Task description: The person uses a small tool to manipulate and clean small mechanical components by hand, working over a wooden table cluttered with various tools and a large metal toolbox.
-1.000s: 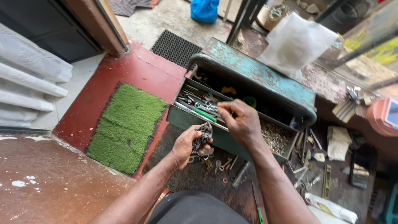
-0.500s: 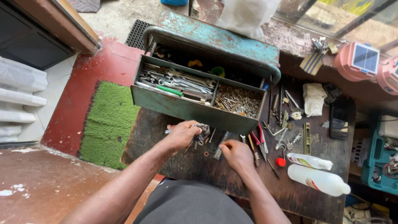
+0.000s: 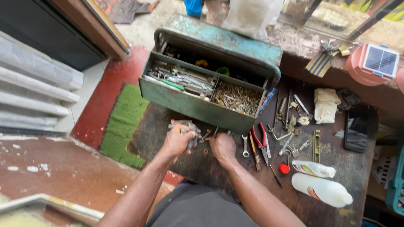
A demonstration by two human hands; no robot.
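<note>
A clump of small grey metal parts (image 3: 185, 128), tangled and hard to tell apart, sits in the left hand (image 3: 179, 141), just in front of the open, worn teal metal toolbox (image 3: 219, 71) and above the dark, stained wooden bench top (image 3: 168, 126). The left hand is curled around the clump with its fingers closed on it, the forearm reaching up from the lower left. The right hand (image 3: 223, 147) lies just beside it, knuckles up and fingers bent down onto the bench near a few loose bits; whether it pinches anything cannot be told. The two hands are nearly touching.

The toolbox tray has two compartments: the left one holds grey spanners and a green-handled tool, the right one a heap of brownish screws and nails. To the right of the hands lie one small silver spanner (image 3: 245, 146) and one pair of red-handled pliers (image 3: 261, 138), then a scatter of thin metal tools. Further right are two white plastic bottles (image 3: 322, 189), one small red cap (image 3: 284, 168), one cream folded cloth (image 3: 326, 105) and one dark flat phone-like slab (image 3: 357, 130).

The bench is scratched and grimy. To its left the floor is red, with one green artificial-grass mat (image 3: 122, 124) on it. Beyond the bench, a clear plastic bag (image 3: 248, 17) stands behind the toolbox, and a pink round lamp with a solar panel (image 3: 374, 63) rests on a ledge
</note>
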